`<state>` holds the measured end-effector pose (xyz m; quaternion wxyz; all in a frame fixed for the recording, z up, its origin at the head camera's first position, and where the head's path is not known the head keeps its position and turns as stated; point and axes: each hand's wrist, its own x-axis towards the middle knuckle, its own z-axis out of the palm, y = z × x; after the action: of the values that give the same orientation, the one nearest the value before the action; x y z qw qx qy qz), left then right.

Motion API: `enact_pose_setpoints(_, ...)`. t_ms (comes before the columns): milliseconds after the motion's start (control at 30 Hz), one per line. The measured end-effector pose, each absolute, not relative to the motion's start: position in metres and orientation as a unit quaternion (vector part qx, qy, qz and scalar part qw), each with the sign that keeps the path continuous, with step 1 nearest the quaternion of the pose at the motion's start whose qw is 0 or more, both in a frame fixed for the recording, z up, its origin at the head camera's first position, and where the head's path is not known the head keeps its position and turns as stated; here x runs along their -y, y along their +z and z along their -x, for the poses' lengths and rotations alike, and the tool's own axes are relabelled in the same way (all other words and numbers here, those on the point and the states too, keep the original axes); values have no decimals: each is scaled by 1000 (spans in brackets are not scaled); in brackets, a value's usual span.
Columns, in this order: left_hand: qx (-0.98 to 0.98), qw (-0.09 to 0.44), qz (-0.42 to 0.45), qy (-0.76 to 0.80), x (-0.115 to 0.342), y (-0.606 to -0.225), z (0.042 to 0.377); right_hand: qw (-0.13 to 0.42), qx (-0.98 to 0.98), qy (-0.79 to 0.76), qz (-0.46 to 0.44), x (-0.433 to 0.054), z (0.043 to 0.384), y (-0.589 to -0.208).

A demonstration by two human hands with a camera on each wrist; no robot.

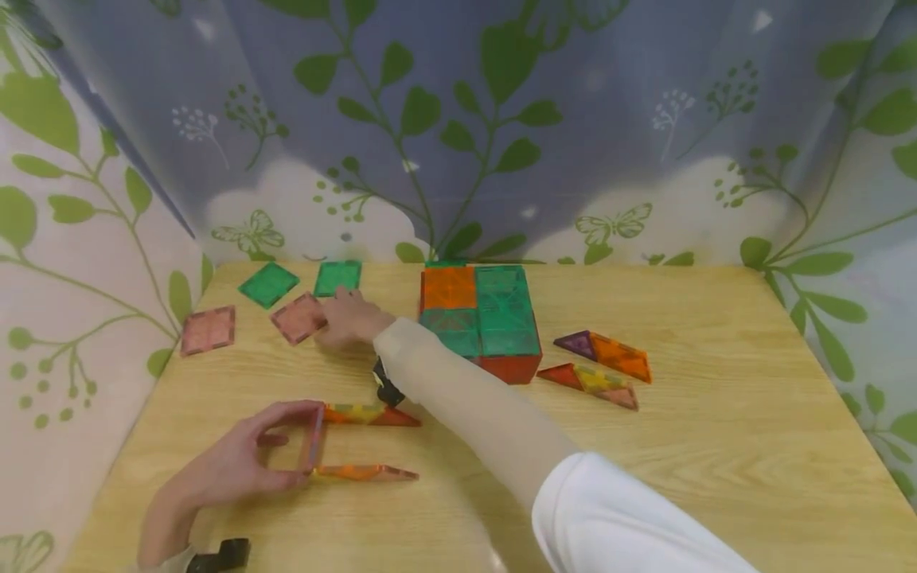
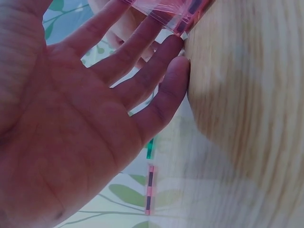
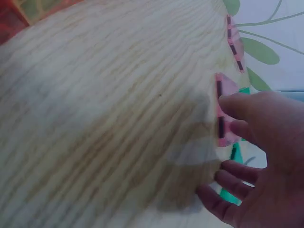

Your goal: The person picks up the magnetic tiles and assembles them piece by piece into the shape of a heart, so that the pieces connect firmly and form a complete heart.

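Note:
My left hand (image 1: 232, 458) holds a pink magnetic tile (image 1: 316, 438) on edge, thumb at its near side and a finger at its far side. Two rows of tiles extend rightward from it: an upper orange, yellow and red row (image 1: 368, 415) and a lower orange one (image 1: 365, 473). In the left wrist view the pink tile (image 2: 164, 12) shows at the fingertips. My right hand (image 1: 351, 318) reaches over the table, thumb and a finger touching a flat pink tile (image 1: 297, 318), seen also as a pink tile (image 3: 227, 110) in the right wrist view.
Beside that tile lie another pink tile (image 1: 208, 330) and two green tiles, one diamond-turned (image 1: 268, 285) and one square (image 1: 338, 278). A box-like tile block (image 1: 505, 318) stands mid-table. Right of it lie two small tile rows, one purple-orange (image 1: 616, 356) and one red-yellow-pink (image 1: 591, 382).

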<state>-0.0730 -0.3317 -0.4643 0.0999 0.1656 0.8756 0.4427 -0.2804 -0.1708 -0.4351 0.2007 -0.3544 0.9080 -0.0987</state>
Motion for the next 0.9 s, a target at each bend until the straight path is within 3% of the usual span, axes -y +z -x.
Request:
enact_pose_setpoints(167,-875,106,-164,442,334,-463,76,182,-913,-102,350,166,282,-426)
enact_pose_setpoints(533,-872,110,-173,444,332,-463,74,194,-921,-103,322,159,283,-429)
enact_pose_setpoints(900,-872,113,-168,446,334,-464,74,236,-918,-95,303,152,278,-427)
